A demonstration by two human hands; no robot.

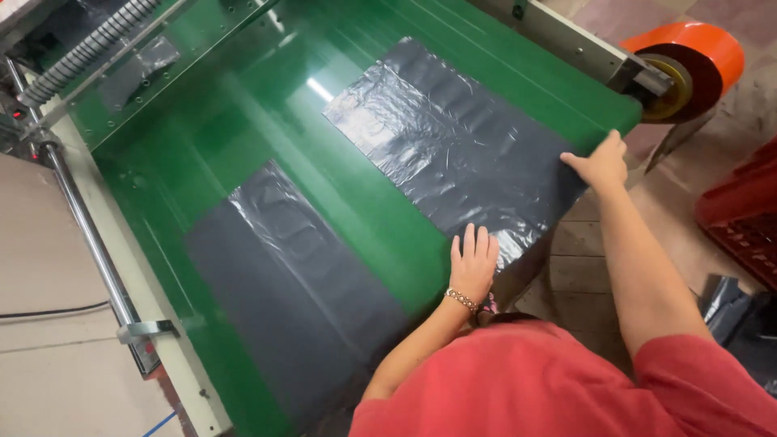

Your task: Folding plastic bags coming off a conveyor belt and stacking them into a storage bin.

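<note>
Green conveyor belt [243, 154]; two dark plastic bags [453, 137]; wooden floor [579, 267]

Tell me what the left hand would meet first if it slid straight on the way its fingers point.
The left hand lies flat on the near edge of the dark plastic sheet, fingers pointing up the green belt. Going straight on, it would only cross more of that sheet; nothing else appears to stand in its line.

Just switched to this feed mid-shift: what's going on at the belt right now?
A person in a red shirt leans over a green conveyor belt. Both hands are on the nearer dark plastic sheet: the left hand lies flat on its near edge, the right hand grips its far corner. A second dark sheet lies untouched to the left.
</note>
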